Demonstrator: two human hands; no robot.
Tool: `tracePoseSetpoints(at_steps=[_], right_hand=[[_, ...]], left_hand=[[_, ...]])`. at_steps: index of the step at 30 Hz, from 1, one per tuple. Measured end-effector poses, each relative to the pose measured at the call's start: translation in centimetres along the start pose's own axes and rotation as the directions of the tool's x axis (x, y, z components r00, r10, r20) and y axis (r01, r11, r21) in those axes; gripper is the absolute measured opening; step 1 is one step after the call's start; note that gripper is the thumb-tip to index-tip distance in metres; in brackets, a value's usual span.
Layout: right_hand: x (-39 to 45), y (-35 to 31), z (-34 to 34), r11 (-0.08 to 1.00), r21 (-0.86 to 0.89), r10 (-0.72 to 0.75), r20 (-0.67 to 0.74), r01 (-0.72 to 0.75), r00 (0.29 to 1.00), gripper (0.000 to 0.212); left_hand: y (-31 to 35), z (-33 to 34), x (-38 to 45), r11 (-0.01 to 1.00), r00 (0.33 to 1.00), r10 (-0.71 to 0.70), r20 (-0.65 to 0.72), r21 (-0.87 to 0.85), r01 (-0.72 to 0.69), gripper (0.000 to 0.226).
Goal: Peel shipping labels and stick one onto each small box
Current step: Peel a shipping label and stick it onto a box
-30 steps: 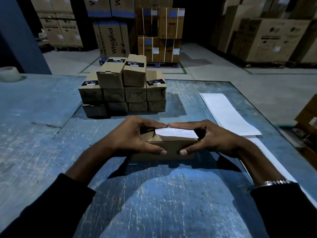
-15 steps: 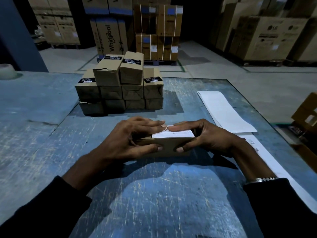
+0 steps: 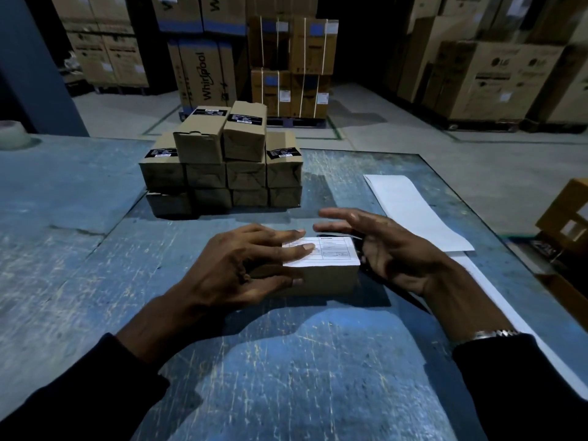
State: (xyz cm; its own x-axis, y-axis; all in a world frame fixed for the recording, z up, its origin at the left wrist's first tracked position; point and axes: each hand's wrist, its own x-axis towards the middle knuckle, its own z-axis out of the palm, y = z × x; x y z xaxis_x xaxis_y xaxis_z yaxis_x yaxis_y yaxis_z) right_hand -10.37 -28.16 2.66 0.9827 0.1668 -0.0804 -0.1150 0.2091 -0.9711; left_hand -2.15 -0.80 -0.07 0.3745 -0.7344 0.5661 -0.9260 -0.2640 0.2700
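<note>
A small brown box (image 3: 321, 280) lies on the blue table (image 3: 286, 361) in front of me, with a white shipping label (image 3: 331, 253) stuck flat on its top. My left hand (image 3: 241, 268) rests on the box, straight fingers pressing the label's left part and the thumb against the near side. To the right of the box, my right hand (image 3: 381, 249) hovers with spread, relaxed fingers, holding nothing and clear of the box. A stack of several small brown boxes (image 3: 222, 173) with black labels stands farther back on the table.
A white strip of label backing paper (image 3: 416, 211) lies on the table to the right and runs toward the near right edge. A tape roll (image 3: 12, 138) sits at the far left. Large cartons stand on the warehouse floor (image 3: 413, 148) beyond; a carton (image 3: 566, 214) sits right of the table.
My right hand has let go of the box and drawn back to the right, fingers spread. My left hand has slid onto the label, smoothing it. The camera moved closer.
</note>
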Motion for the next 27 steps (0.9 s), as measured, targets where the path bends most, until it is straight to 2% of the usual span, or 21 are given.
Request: tracePoseSetpoints(at_steps=[1,3,7,12,18,20,22,27], right_hand=[[0.5,0.0,0.7,0.999,0.022,0.029,-0.116,-0.026,0.993,0.055],[0.9,0.2,1.5,0.998,-0.019,0.057,-0.202,-0.062,0.978,0.044],[0.7,0.4,2.1,0.971,-0.233,0.013,-0.157,-0.050,0.988,0.033],[0.4,0.2,1.6,0.964,-0.263,0.007,-0.066,-0.025,0.998,0.037],[0.5,0.3,1.1,0.959,-0.283,0.012,-0.026,-0.019,1.000,0.042],[0.6,0.1,1.0,0.951,-0.308,0.017,-0.007,-0.019,1.000,0.043],[0.7,-0.1,0.9,0.937,-0.348,0.026,0.016,-0.019,1.000,0.046],[0.7,-0.4,0.8,0.887,-0.460,-0.010,0.043,0.028,0.999,0.048]], left_hand=[[0.0,0.0,0.1,1.000,1.000,0.008,0.002,0.008,-0.008,0.045],[0.2,0.0,0.2,1.000,1.000,0.023,0.003,0.011,-0.023,0.043],[0.3,0.2,0.2,0.999,0.999,-0.002,-0.038,-0.051,0.000,0.041],[0.7,0.6,0.1,0.965,0.993,-0.092,-0.071,-0.254,0.072,0.040],[0.3,-1.4,0.5,0.907,0.970,-0.176,0.165,-0.356,0.225,0.048],[1.0,-1.1,0.5,0.866,0.959,-0.255,0.123,-0.413,0.283,0.037],[1.6,-0.3,0.7,0.866,0.952,-0.304,0.032,-0.406,0.290,0.026],[1.6,-0.1,0.7,0.841,0.946,-0.319,0.052,-0.444,0.308,0.026]])
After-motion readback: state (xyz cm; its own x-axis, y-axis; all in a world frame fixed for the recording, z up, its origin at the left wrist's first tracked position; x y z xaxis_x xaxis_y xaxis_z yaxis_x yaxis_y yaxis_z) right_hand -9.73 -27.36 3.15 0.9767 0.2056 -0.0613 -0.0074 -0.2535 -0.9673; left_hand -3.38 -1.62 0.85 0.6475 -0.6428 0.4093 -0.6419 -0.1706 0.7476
